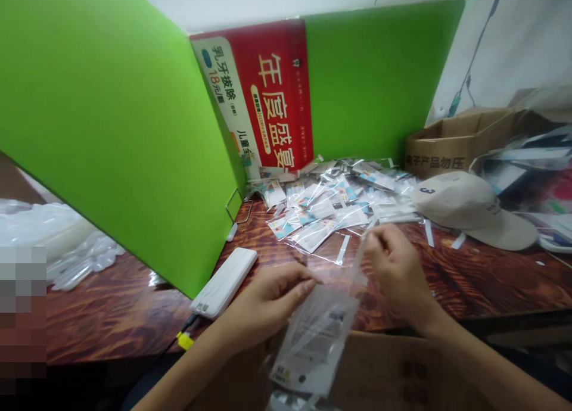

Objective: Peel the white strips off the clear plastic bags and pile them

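Observation:
My left hand [281, 298] pinches the upper left edge of a clear plastic packet [315, 339] with a white printed card inside. The packet hangs tilted over the front edge of the table. To its right, my right hand [397, 268] is closed on a thin whitish strip [358, 262], which reaches down close to the packet's top corner; whether it is still joined there I cannot tell. Just beyond my hands lies a heap of clear packets [322, 208] with white and blue cards inside.
A white power bank [226, 282] with a cable lies left, beside a green panel [134, 131]. A beige cap [469, 208] and an open cardboard box [460, 140] stand right. Below my hands is another cardboard box [379, 369]. Plastic bags [58, 238] lie far left.

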### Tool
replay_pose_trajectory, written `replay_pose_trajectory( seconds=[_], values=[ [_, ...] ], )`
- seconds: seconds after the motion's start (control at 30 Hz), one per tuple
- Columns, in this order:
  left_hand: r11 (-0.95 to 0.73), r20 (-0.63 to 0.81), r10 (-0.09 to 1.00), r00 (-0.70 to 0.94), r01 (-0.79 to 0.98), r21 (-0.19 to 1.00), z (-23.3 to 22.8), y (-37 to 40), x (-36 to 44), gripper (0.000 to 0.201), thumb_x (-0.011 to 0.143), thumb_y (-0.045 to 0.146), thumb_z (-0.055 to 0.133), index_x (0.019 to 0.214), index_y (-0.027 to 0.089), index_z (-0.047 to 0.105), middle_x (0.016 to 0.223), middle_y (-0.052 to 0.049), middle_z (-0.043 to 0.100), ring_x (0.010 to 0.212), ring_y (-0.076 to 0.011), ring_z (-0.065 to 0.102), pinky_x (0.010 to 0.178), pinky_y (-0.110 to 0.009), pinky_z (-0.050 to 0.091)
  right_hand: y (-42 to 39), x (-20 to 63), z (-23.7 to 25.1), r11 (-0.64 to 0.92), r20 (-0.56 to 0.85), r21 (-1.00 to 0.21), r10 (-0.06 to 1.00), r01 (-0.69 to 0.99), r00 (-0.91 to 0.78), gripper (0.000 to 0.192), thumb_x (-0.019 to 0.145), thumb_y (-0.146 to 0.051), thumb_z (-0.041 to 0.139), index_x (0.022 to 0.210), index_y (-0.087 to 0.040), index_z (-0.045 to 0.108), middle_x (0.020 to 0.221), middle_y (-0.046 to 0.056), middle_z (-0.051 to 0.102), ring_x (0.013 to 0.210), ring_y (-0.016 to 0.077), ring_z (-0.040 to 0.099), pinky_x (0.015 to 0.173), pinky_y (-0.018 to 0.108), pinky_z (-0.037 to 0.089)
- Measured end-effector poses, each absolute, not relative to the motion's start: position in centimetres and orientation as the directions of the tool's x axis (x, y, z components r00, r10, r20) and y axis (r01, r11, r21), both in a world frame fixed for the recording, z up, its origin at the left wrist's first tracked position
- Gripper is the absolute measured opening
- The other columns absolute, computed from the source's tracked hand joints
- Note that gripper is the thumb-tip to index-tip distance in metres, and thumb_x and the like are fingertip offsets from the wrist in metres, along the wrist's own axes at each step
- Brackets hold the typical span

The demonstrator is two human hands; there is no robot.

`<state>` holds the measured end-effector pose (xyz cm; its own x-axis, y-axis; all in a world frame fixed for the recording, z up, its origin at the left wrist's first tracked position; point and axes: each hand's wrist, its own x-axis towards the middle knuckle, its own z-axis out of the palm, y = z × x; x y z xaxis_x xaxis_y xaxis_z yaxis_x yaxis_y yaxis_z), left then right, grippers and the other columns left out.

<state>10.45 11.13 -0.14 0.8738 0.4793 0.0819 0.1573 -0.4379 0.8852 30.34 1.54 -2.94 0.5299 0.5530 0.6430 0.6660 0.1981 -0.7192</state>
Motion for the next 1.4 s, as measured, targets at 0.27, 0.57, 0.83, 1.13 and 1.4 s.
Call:
replay_pose_trajectory(
  seconds=[0.27, 0.57, 0.83, 1.13, 1.4],
  values=[
    [-0.097, 0.094, 0.784, 0.613, -0.028, 0.995, -0.7, 11.6, 11.2, 0.028, 0.083, 0.043, 0.065, 0.084, 0.015, 0.065, 0.073, 0.000, 0.063, 0.067, -0.0138, 0.057, 0.062, -0.024, 0.047, 0.1, 30.2, -2.2, 0.468, 0.417, -0.864, 0.460, 0.185, 0.784, 0.022, 0.092, -0.037, 0.055, 0.074, -0.024, 0.050, 0.069, 0.000, 0.050, 0.062, 0.0179, 0.047, 0.060, 0.032, 0.042],
    [0.035, 0.053, 0.866, 0.498, -0.165, 0.986, -1.0, 12.0, 11.6, 0.030, 0.076, 0.041, 0.074, 0.086, 0.014, 0.065, 0.075, 0.000, 0.065, 0.068, -0.0136, 0.060, 0.065, -0.025, 0.051, -2.1, 27.6, -1.2, 0.402, 0.484, -0.874, 0.773, 0.274, 0.409, 0.023, 0.099, -0.033, 0.043, 0.079, -0.024, 0.051, 0.067, -0.002, 0.052, 0.059, 0.0148, 0.053, 0.053, 0.025, 0.046],
    [0.038, 0.051, 0.826, 0.561, -0.145, 0.989, -0.9, 11.8, 11.5, 0.030, 0.074, 0.042, 0.077, 0.084, 0.015, 0.069, 0.073, 0.000, 0.067, 0.066, -0.0123, 0.059, 0.061, -0.021, 0.050, -2.4, 25.9, -1.2, 0.390, 0.201, -0.782, 0.896, 0.485, -0.397, 0.024, 0.092, -0.023, 0.053, 0.068, -0.018, 0.054, 0.073, -0.001, 0.057, 0.068, 0.0115, 0.053, 0.063, 0.021, 0.040],
    [-0.043, 0.048, 0.719, 0.693, -0.025, 0.999, -0.9, 11.6, 11.0, 0.025, 0.083, 0.040, 0.069, 0.091, 0.017, 0.072, 0.080, -0.002, 0.067, 0.074, -0.0141, 0.059, 0.062, -0.020, 0.049, -0.2, 29.6, -2.1, 0.027, 0.129, -0.971, 0.899, 0.239, 0.420, 0.039, 0.081, -0.052, 0.066, 0.101, -0.020, 0.062, 0.092, 0.006, 0.066, 0.081, 0.0202, 0.061, 0.063, 0.029, 0.048],
    [0.079, -0.032, 0.670, 0.742, -0.029, 0.996, -0.9, 11.2, 10.9, 0.026, 0.082, 0.040, 0.072, 0.101, 0.021, 0.075, 0.097, -0.005, 0.072, 0.081, -0.0153, 0.063, 0.065, -0.020, 0.052, -0.6, 30.7, -1.7, 0.110, 0.105, -0.994, 0.952, -0.001, 0.287, 0.022, 0.076, -0.037, 0.074, 0.090, -0.020, 0.074, 0.086, 0.003, 0.071, 0.077, 0.0160, 0.062, 0.068, 0.026, 0.048]
  ],
)
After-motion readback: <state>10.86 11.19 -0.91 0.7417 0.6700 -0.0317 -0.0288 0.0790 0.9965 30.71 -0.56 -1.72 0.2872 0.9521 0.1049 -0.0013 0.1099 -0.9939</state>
